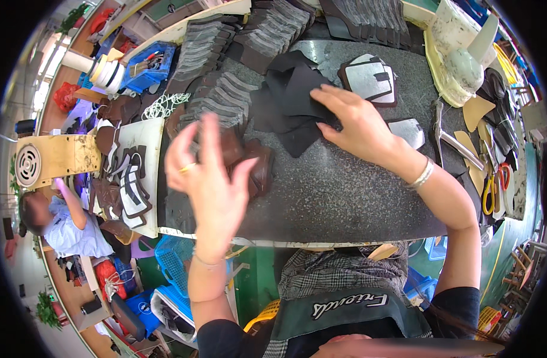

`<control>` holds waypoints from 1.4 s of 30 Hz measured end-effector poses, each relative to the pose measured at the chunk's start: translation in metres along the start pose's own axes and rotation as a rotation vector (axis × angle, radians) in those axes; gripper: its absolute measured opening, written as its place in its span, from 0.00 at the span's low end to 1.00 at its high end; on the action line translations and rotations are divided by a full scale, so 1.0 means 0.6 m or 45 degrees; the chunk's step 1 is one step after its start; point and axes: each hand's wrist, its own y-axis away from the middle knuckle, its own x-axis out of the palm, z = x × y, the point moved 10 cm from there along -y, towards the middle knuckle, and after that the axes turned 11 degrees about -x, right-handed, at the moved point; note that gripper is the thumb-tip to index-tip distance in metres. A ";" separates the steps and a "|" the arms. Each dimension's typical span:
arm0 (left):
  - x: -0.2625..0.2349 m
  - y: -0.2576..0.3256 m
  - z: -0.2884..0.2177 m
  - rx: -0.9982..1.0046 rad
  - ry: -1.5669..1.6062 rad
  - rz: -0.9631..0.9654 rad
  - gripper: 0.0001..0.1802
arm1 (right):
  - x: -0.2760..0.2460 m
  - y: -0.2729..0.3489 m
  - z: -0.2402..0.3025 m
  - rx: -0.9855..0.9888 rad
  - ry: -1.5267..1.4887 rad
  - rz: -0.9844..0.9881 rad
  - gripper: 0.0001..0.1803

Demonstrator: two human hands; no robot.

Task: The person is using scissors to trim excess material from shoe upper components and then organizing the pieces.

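My right hand rests at the right edge of a loose pile of thin black pieces. Its fingers are stretched onto the pile and its thumb lies apart, on the lower right part. My left hand, slightly blurred, is raised over the left part of the dark worktable, fingers spread and nothing in them. Behind it lie brown pieces and overlapping rows of dark curved pieces, partly hidden. Right of the black pile sits a small stack of silver-and-dark shaped pieces.
More dark pieces line the table's far edge. At the right stand a whitish machine, a hammer and yellow-handled scissors. Left are a white board with cut pieces, a blue bin and a seated person.
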 end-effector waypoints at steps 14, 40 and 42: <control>0.105 0.016 -0.104 0.351 0.071 0.196 0.15 | -0.010 0.094 0.185 -0.340 0.436 0.646 0.13; 0.088 0.175 -0.141 0.693 0.525 0.442 0.18 | -0.128 0.156 -0.026 0.420 0.272 0.824 0.30; 0.088 0.169 -0.145 0.621 0.570 0.448 0.17 | -0.125 0.172 -0.044 0.637 0.079 0.846 0.29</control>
